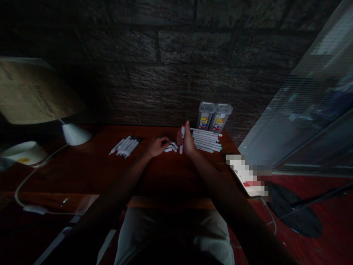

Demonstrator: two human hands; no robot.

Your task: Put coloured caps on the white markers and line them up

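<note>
My right hand point(188, 141) is closed around a white marker point(182, 138), held upright over the dark red table point(91, 169). My left hand point(157, 145) rests on the table with its fingers curled, touching a small heap of loose caps and short white pieces point(171, 148). What the left fingers hold, if anything, is too small to name. A row of several white markers point(206, 140) lies just right of my right hand. A second bunch of white markers point(126, 146) lies to the left of my left hand.
Two clear plastic marker cases point(214, 117) stand against the dark brick wall at the back. A white lamp base point(75, 134) with a cable sits at the left, a cardboard box above it. A blurred paper lies at the table's right edge.
</note>
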